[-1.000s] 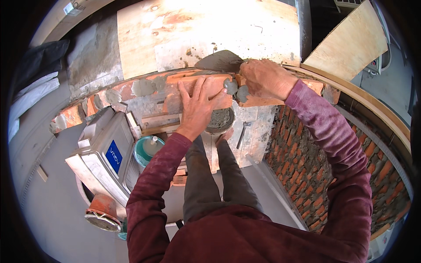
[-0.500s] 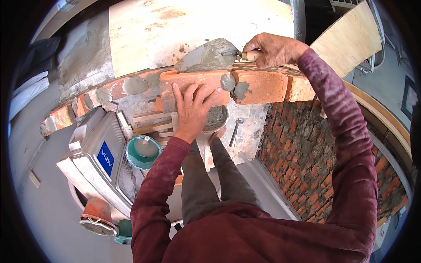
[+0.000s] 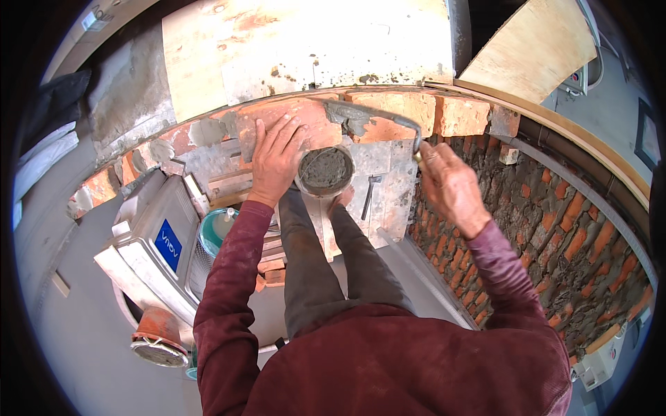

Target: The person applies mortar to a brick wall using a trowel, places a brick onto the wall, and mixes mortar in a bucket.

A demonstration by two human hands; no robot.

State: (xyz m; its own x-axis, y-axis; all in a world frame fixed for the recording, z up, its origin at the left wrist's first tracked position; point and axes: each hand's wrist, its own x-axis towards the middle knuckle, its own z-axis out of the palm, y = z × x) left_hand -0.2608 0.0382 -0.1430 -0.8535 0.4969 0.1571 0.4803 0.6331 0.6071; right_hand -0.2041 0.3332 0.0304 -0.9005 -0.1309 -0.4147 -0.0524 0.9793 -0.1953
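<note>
My left hand lies with fingers outstretched on a reddish brick in the curved course of bricks ahead of me. In my right fist is a bricklaying trowel, gripped by its handle. Its blade, seen nearly edge-on, reaches left along the top of the course, over grey mortar at the joint beside that brick. To the right of the joint sits an orange brick. Below the course, by my feet, a round bucket holds wet grey mortar.
Beyond the bricks lies a mortar-spattered plywood sheet. A hammer rests on the boards below. At right stands a rough brick wall. To the left are a grey case, a teal bucket and an orange bucket.
My right hand has brought the trowel from behind the course toward me, its blade turning from flat to nearly edge-on. My left hand stays on the brick.
</note>
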